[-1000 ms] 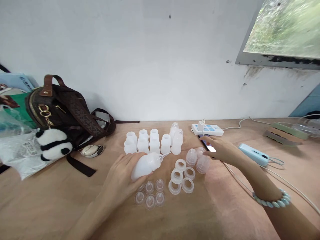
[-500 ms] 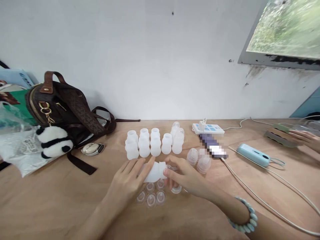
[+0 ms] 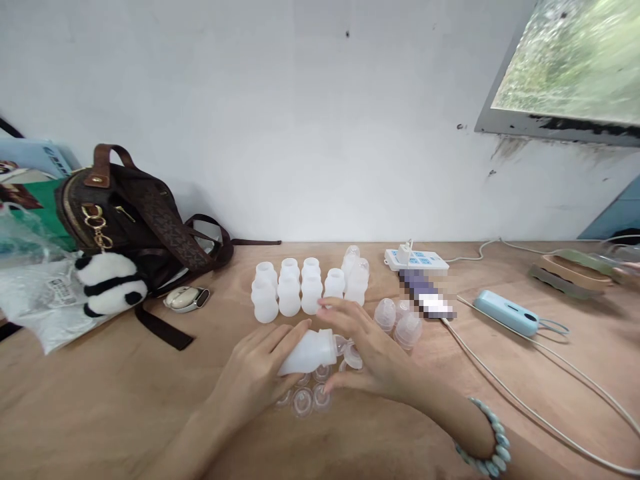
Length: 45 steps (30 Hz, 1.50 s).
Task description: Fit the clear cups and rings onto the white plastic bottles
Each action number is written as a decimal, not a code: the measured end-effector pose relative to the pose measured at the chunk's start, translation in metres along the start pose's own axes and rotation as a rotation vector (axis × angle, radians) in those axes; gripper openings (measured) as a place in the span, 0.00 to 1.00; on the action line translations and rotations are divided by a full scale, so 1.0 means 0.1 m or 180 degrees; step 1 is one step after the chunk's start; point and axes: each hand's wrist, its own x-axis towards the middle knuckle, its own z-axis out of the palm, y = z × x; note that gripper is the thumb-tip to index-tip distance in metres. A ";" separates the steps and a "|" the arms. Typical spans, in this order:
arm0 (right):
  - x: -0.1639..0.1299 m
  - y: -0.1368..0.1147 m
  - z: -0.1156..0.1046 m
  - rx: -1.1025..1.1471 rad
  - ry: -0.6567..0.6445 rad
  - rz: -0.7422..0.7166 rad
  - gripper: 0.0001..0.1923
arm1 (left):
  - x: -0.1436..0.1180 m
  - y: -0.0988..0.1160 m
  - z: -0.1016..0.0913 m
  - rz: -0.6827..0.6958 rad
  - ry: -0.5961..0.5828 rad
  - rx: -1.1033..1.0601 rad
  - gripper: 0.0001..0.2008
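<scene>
My left hand (image 3: pixel 263 353) is wrapped round a white baby bottle (image 3: pixel 310 351), which lies on its side in the air with its neck to the right. A clear teat (image 3: pixel 341 345) sticks out of the bottle's neck. Around the neck end, my right hand (image 3: pixel 373 353) is open, its thumb and fingers spread apart and holding nothing. Below the bottle are several clear teats in rings (image 3: pixel 303 402) on the table. Behind it stand several white bottles (image 3: pixel 290 295) without tops, and at their right end one bottle with a clear domed cap (image 3: pixel 357 283).
Clear domed caps (image 3: pixel 407 330) lie right of my right hand. Beyond them are a phone (image 3: pixel 425 293), a power strip (image 3: pixel 420 259), a pale blue power bank (image 3: pixel 506 312) and a long white cable (image 3: pixel 525 403). A dark backpack (image 3: pixel 135 200) and a mouse (image 3: pixel 183 298) are at the left.
My right hand's fingers have come off the bottle's neck and spread apart. The bottle stays in my left hand. Another person's hand at the far right has drawn back from the stacked trays.
</scene>
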 end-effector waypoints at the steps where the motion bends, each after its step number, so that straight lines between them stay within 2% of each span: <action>1: 0.00 -0.01 -0.01 0.0026 0.0013 0.0249 0.33 | 0.01 0.01 0.01 0.0076 0.0049 0.0068 0.21; 2: 0.00 -0.02 -0.01 0.0097 -0.0028 0.0543 0.32 | 0.01 0.02 0.01 0.0159 0.0103 0.0134 0.21; 4: 0.00 -0.06 -0.01 0.0311 -0.0191 0.1034 0.20 | 0.01 0.04 0.01 0.0253 0.0119 0.0248 0.21; 6: 0.00 -0.08 -0.02 0.0565 -0.0282 0.1086 0.14 | 0.01 0.04 0.01 0.0274 0.0106 0.0314 0.21; 7: 0.00 -0.08 -0.02 0.0651 -0.0249 0.0974 0.17 | 0.01 0.03 0.00 0.0257 0.0091 0.0332 0.21; 10: -0.01 -0.07 -0.01 0.0637 -0.0091 0.0730 0.42 | -0.02 0.01 0.00 0.0181 0.0071 0.0345 0.21; 11: -0.02 -0.07 0.00 0.0545 -0.0073 0.0803 0.43 | -0.02 0.01 0.00 0.0178 0.0071 0.0327 0.21; 13: -0.02 -0.06 0.01 0.0375 -0.0117 0.0978 0.31 | -0.04 0.02 0.02 0.0158 0.0018 0.0225 0.22; 15: -0.02 -0.07 0.01 0.0277 -0.0188 0.0821 0.19 | -0.03 0.03 0.02 -0.0039 -0.0063 -0.0069 0.22; 18: -0.03 -0.07 -0.01 -0.0042 -0.0055 -0.0092 0.14 | 0.04 0.06 -0.01 -0.0785 -0.0361 -0.1048 0.23; 21: -0.04 -0.07 -0.03 -0.0442 0.0310 -0.0772 0.18 | 0.12 0.07 -0.11 -0.1588 -0.0853 -0.2305 0.26; 25: -0.05 -0.07 -0.15 -0.0118 0.0669 -0.0746 0.19 | 0.17 0.01 -0.24 -0.2204 -0.1655 -0.4126 0.22; 27: -0.04 -0.07 -0.25 0.0102 0.0725 -0.0544 0.17 | 0.19 -0.01 -0.28 -0.2291 -0.1798 -0.4691 0.21; 29: -0.04 -0.10 -0.34 0.0302 0.0585 -0.0240 0.24 | 0.21 -0.01 -0.30 -0.2388 -0.1477 -0.4569 0.19; 32: -0.03 -0.18 -0.37 0.0498 -0.0062 0.0163 0.33 | 0.21 0.02 -0.26 -0.2439 -0.0786 -0.3683 0.19; 35: 0.01 -0.30 -0.27 0.0542 -0.0367 0.0297 0.26 | 0.18 0.05 -0.19 -0.2262 -0.0471 -0.2895 0.22; 40: 0.13 -0.42 -0.12 0.0574 -0.0165 0.0386 0.19 | 0.10 0.07 -0.11 -0.2031 -0.0303 -0.2239 0.23; 42: 0.16 -0.41 -0.12 0.0514 -0.0060 0.0481 0.18 | 0.08 0.05 -0.08 -0.1874 -0.0241 -0.2130 0.28; 45: 0.21 -0.34 -0.21 0.0368 0.0103 0.0709 0.15 | 0.06 0.00 -0.06 -0.1530 0.0097 -0.1723 0.39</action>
